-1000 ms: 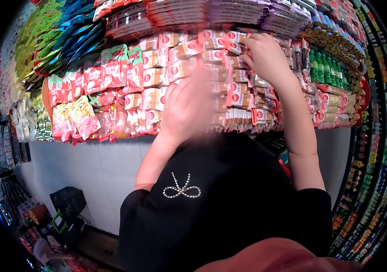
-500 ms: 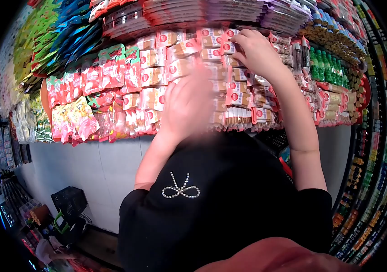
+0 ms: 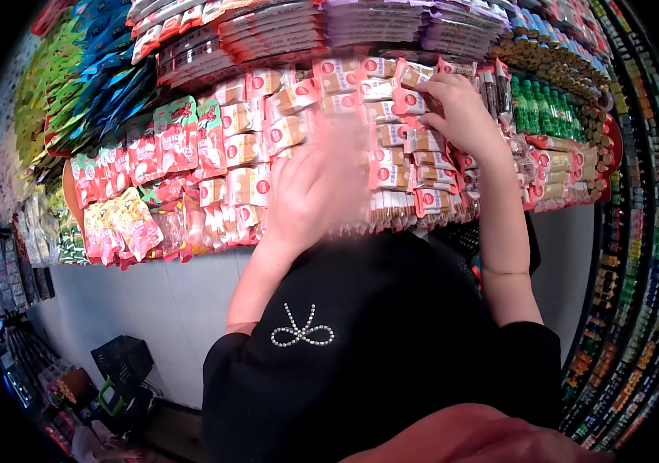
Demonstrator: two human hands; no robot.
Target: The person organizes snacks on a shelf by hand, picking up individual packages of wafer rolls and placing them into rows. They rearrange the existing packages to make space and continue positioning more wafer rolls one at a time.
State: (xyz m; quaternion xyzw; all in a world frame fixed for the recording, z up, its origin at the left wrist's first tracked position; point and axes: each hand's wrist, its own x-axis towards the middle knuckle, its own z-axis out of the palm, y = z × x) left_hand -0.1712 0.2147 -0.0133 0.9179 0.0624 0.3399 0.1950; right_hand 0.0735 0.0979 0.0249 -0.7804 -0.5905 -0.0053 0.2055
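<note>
Rows of small pink-and-white wrapped snack packets [image 3: 389,177] with brown panels fill the middle of the display. My right hand [image 3: 464,116] reaches over their upper right part, its thumb and fingers bent around the right side of one snack packet [image 3: 409,100]. Lower and to the left, my left hand [image 3: 302,197] is over the front rows of the same packets. A pale smear in the picture covers its fingers, so their grip and anything under them are hidden.
Red pouches [image 3: 175,135] and yellow-pink pouches [image 3: 123,224] stand left of the packets. Green bottles [image 3: 545,108] are at the right, stacked purple-edged packs [image 3: 391,23] behind. A black basket [image 3: 123,363] is at the lower left. Tall stocked shelves [image 3: 638,231] line the right.
The view has shifted, so the display sits slightly lower and further left. My right hand has moved right and a little toward me across the packets; my left hand stays over the front rows.
</note>
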